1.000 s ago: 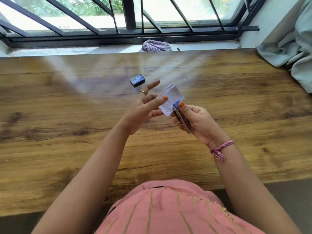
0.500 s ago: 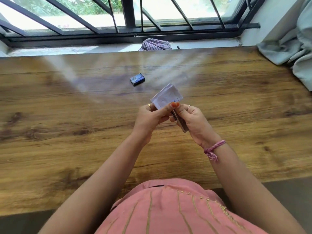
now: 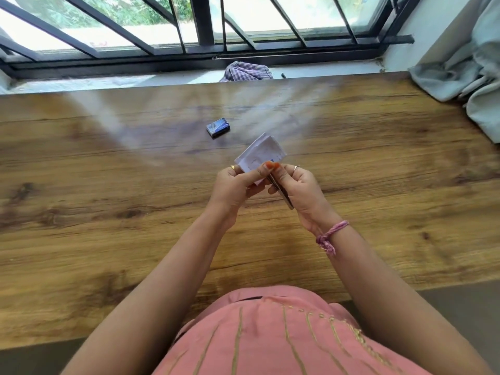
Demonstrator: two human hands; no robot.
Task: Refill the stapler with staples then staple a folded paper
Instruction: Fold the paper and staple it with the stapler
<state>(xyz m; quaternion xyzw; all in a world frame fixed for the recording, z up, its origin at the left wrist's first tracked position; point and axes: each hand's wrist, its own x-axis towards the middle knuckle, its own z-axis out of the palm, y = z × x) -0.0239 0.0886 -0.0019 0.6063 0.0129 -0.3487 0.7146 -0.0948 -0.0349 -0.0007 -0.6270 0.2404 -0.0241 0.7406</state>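
Grip, both hands: my left hand and my right hand meet above the middle of the wooden table, thumbs side by side, each closed on its item.

Item 1, folded paper: white, folded small, faint print on the upper face. Pinched between my left thumb and fingers at its near edge; the far corners stick up and away from me, free of the table. My right thumb tip presses on the same near edge, just beside the left thumb.

Item 2, stapler: slim, metallic, seen edge-on. Clasped in my right hand, its rear end pointing back toward me below the palm, its front end hidden under the two thumbs and the paper. Whether the paper sits between its arms I cannot tell.

Item 3, staple box: small, blue, lying flat on the table beyond the hands, well apart from them.

Item 4, rings: one on a left finger, one on a right finger.

Item 5, pink thread bracelet: tied on my right wrist, loose ends hanging.

Item 6, checked cloth: bunched on the sill behind the table's far edge, under the barred window.

Item 7, grey curtain: heaped at the far right corner.
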